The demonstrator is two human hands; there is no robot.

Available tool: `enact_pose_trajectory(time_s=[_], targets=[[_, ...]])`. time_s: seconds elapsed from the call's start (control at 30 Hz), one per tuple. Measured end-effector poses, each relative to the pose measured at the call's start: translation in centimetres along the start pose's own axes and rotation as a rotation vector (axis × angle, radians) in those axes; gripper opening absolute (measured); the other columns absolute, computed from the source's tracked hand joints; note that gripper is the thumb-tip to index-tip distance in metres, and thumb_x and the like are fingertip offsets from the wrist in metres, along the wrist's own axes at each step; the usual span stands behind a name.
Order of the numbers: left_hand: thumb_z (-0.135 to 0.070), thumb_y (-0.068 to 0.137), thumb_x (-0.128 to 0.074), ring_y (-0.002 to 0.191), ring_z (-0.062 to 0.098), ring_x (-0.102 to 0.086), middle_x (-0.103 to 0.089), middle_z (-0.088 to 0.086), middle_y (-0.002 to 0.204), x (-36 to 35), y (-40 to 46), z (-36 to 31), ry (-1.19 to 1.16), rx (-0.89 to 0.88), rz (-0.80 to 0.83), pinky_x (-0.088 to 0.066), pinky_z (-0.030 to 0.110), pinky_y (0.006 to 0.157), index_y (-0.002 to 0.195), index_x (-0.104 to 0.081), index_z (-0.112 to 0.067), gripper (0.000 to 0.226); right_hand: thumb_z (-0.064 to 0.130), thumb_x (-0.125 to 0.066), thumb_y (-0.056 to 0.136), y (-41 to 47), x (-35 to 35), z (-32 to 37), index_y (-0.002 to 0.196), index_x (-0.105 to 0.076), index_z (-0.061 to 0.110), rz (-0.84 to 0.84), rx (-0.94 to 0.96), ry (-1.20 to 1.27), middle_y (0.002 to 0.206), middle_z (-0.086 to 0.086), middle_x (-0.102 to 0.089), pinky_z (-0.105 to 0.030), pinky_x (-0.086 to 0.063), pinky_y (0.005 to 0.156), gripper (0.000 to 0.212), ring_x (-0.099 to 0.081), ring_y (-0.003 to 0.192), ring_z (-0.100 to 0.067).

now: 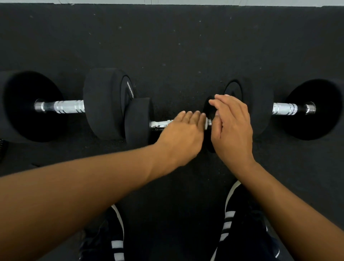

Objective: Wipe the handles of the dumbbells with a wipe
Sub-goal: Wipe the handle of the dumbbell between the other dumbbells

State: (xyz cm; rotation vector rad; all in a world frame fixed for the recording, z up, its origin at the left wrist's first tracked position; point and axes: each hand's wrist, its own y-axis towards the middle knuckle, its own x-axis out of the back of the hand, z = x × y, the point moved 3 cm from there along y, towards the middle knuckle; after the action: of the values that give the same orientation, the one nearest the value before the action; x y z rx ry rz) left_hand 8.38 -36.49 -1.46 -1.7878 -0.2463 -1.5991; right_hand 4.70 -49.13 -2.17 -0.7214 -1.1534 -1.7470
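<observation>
Both hands hovered with relaxed, straight fingers, gripping nothing — the left hand (183, 133) over the small dumbbell's chrome handle (160, 124), the right hand (231, 123) beside its right head. No wipe was visible. Bare palms risked smearing the handle, or nudging the dumbbell so it rolled — toward the black striped shoes (240, 216) nearby.

The floor (176, 46) is that dark, nearly black rubber gym matting, kinda pebbly with little pale flecks scattered all over it. Along the very top edge there's a thin strip of light grey-white wall (186, 1) where the matting ends. Lighting looks soft and even, no harsh shadows anywhere, and the rubber surface has a dull matte look.
</observation>
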Motion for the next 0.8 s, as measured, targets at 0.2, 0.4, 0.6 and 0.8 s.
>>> enact_pose_trajectory(time_s=[0.2, 0.4, 0.6, 0.8], targets=[[-0.026, 0.102, -0.037, 0.134, 0.033, -0.05, -0.046, 0.019, 0.151, 0.6, 0.7, 0.2, -0.047, 0.001, -0.053, -0.038, 0.043, 0.114, 0.153, -0.03, -0.002, 0.057, 0.006, -0.047, 0.098, -0.2, 0.0, -0.1, 0.127, -0.066, 0.002, -0.007, 0.002, 0.001, 0.132, -0.014, -0.064, -0.043, -0.045, 0.111, 0.035, -0.054, 0.131, -0.028], [-0.023, 0.1, -0.025, 0.13, 0.032, -0.054, -0.051, 0.021, 0.145, 0.2, -0.1, 1.1, 0.049, -0.024, -0.074, -0.034, 0.044, 0.117, 0.151, -0.034, -0.001, 0.057, 0.007, -0.046, 0.098, -0.1, 0.1, 0.2, 0.127, -0.066, 0.002, -0.004, -0.004, 0.004, 0.132, -0.014, -0.064, -0.043, -0.044, 0.111, 0.035, -0.054, 0.13, -0.029], [-0.025, 0.097, -0.052, 0.085, 0.033, -0.062, -0.064, 0.014, 0.1, 3.5, 2.2, 4.2, -0.061, 0.096, 0.2, -0.047, 0.039, 0.069, 0.112, -0.066, -0.007, 0.027, 0.004, -0.047, 0.098, -0.2, 0.0, 0.0, 0.126, -0.067, 0.001, -0.018, 0.003, 0.01, 0.132, -0.014, -0.065, -0.044, -0.045, 0.11, 0.035, -0.054, 0.129, -0.029], [-0.014, 0.093, -0.056, 0.066, 0.022, -0.05, -0.048, 0.006, 0.081, 3.0, 1.9, 5.8, 0.043, 0.088, 0.358, -0.046, 0.036, 0.065, 0.099, -0.065, -0.008, 0.012, 0.002, -0.048, 0.097, -0.2, 0.1, 0.0, 0.125, -0.067, 0.0, -0.028, 0.012, 0.029, 0.131, -0.015, -0.065, -0.044, -0.044, 0.111, 0.034, -0.056, 0.129, -0.031]])
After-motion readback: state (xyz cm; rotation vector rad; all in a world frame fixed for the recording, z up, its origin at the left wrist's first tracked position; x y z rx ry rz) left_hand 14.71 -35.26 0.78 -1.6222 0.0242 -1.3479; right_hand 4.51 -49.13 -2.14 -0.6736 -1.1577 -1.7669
